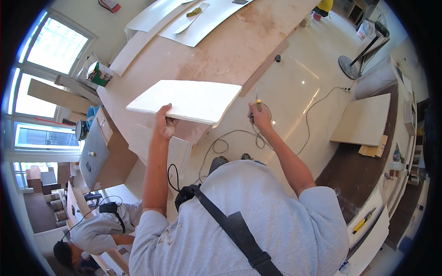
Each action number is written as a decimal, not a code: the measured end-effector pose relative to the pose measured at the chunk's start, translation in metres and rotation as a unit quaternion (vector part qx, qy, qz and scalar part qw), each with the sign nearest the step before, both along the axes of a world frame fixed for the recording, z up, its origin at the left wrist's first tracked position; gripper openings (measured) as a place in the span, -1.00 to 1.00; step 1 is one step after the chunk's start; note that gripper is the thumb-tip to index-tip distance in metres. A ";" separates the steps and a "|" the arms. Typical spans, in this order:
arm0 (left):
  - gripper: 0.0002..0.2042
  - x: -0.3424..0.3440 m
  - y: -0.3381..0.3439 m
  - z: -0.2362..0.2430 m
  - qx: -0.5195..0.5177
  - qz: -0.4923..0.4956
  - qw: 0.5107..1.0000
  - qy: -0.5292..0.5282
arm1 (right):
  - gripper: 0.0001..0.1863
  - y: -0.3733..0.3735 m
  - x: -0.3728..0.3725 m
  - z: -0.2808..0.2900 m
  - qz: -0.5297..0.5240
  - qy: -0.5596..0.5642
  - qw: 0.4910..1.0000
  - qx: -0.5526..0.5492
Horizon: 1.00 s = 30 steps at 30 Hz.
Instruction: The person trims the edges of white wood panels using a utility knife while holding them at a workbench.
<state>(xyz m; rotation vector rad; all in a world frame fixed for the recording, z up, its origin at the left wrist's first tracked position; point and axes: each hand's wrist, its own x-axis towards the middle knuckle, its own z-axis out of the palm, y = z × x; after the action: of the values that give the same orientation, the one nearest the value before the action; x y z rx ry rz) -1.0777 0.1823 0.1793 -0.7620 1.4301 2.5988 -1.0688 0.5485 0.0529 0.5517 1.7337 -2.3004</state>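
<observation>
My left hand grips the near edge of a white rectangular board, thumb on top and fingers underneath. The board is held nearly flat over the end of a large wooden worktable; whether it rests on the table cannot be seen. Its right-hand edge looks rough. Out to the right, apart from the board, my right hand is closed around a yellow-handled tool with a thin blade pointing away from me. The fingers hide most of its handle, and its exact kind is unclear.
White sheets and a long strip lie on the table's far part. A cable loops across the floor. A round-based stand and leaning panels are right. Another person bends over a bench at lower left, near a cardboard-coloured cabinet.
</observation>
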 end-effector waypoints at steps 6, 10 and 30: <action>-0.70 -0.024 -0.015 -0.025 -0.067 -0.006 0.997 -0.042 | -0.61 -0.026 0.038 0.016 0.156 0.085 0.974 0.138; -0.71 -0.043 -0.014 -0.045 -0.076 0.018 0.995 -0.060 | -0.57 -0.040 0.039 0.031 0.188 0.117 0.956 0.190; -0.28 -0.080 0.058 -0.043 -0.362 0.133 0.919 -0.078 | -0.47 -0.041 0.000 0.035 0.209 0.115 0.918 0.317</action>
<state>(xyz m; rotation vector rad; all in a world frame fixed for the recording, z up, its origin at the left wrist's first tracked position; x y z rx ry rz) -1.1579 0.2404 0.1367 -1.2727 2.4024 2.0465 -1.0691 0.5074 0.0874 -0.0215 2.4313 -1.5377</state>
